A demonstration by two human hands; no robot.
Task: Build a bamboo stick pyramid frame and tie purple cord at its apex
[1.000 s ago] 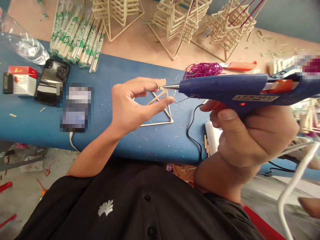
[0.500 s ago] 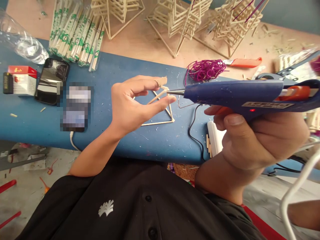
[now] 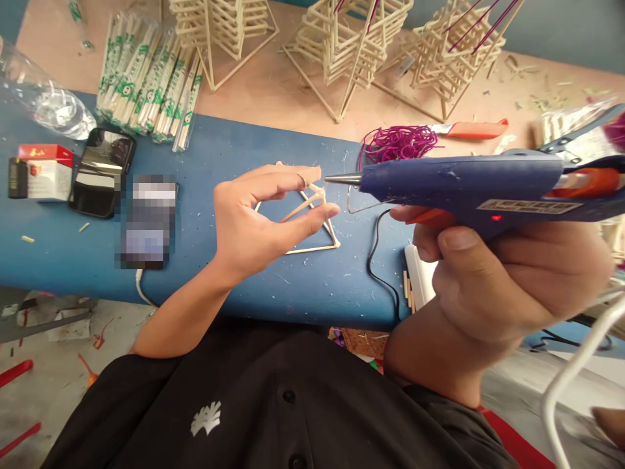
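Note:
A small frame of thin wooden sticks (image 3: 312, 249) stands on the blue mat, its raised corner between the thumb and fingers of my left hand (image 3: 258, 221). The hand partly hides the frame. My right hand (image 3: 508, 273) is wrapped around the handle of a blue hot glue gun (image 3: 463, 182), with a finger at its orange trigger. The metal nozzle points left, close to the raised corner but slightly apart from it. A red light glows on the gun's body.
Stacked stick structures (image 3: 336, 52) line the back, left of a purple cord bundle (image 3: 400, 143) and an orange-handled knife (image 3: 478, 129). Packaged chopsticks (image 3: 146, 85), a bottle (image 3: 53, 107), a cigarette box (image 3: 49, 170) and phones (image 3: 102, 172) lie left. A white cable (image 3: 561, 384) hangs at right.
The glue gun's nozzle has drawn away from the raised corner of the stick frame, leaving a small gap. The whole view has shifted slightly. My left hand keeps its grip.

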